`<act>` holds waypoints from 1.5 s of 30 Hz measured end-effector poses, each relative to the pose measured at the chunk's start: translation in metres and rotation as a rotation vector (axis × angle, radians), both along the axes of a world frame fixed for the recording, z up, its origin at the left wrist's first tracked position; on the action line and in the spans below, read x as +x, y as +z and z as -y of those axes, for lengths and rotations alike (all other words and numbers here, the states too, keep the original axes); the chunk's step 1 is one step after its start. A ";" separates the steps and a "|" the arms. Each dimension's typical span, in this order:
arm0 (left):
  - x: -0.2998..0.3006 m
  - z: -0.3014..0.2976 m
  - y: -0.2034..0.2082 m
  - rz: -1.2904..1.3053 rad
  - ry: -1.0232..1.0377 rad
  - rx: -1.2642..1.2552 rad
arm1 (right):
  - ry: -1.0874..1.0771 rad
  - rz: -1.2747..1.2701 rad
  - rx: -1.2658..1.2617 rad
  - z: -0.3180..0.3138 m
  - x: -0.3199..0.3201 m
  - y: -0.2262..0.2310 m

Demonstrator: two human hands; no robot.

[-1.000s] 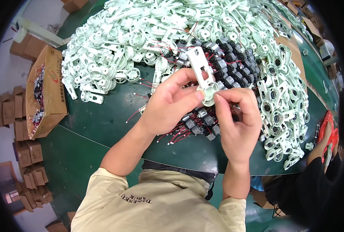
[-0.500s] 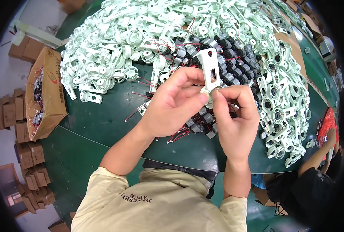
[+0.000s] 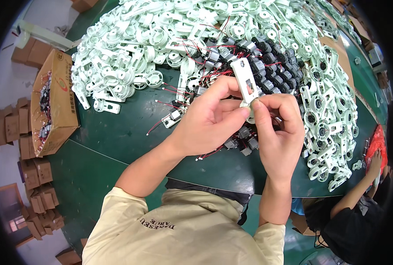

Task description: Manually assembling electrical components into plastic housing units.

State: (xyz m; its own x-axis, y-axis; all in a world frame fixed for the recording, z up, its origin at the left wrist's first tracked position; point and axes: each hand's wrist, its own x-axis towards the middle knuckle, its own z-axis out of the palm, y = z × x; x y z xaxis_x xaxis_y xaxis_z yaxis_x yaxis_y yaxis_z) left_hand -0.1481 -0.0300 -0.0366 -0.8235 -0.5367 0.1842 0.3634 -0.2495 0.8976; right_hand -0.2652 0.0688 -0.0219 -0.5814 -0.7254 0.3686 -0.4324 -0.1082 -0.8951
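Between both hands I hold a pale green plastic housing [image 3: 244, 75], its slotted handle tilted upward and its lower end mostly covered by my fingers. My left hand [image 3: 214, 115] grips it from the left, fingers behind and thumb in front. My right hand [image 3: 279, 128] pinches at the lower end, thumb against bent fingers; whatever small part may be between them is hidden. Just beyond my hands lies a pile of small grey-and-black motors [image 3: 276, 70] with red and black wires. One pale housing with a motor [image 3: 171, 118] rests left of my left wrist.
A large heap of pale green housings [image 3: 130, 57] covers the far side of the green table [image 3: 103, 132]. More housings with black parts [image 3: 323, 119] lie to the right. A cardboard box [image 3: 62, 106] of wired motors stands at left. Another person's arm [image 3: 359, 190] reaches toward a red bag [image 3: 377, 145] at right.
Both hands and the housing have shifted slightly right in the picture. The housing's handle has turned, showing its slotted face more squarely. My grips look much the same.
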 end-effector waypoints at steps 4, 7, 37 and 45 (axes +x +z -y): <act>-0.002 -0.002 0.001 -0.003 0.051 0.022 | 0.001 0.038 -0.008 0.001 0.001 0.003; 0.002 0.003 0.003 0.058 0.029 0.009 | -0.029 0.102 -0.024 0.002 0.005 0.002; 0.000 -0.002 0.003 0.022 0.004 0.084 | -0.059 0.028 -0.040 0.001 0.004 -0.002; -0.001 0.000 0.002 0.052 0.043 0.059 | -0.014 -0.030 -0.011 -0.001 0.002 0.001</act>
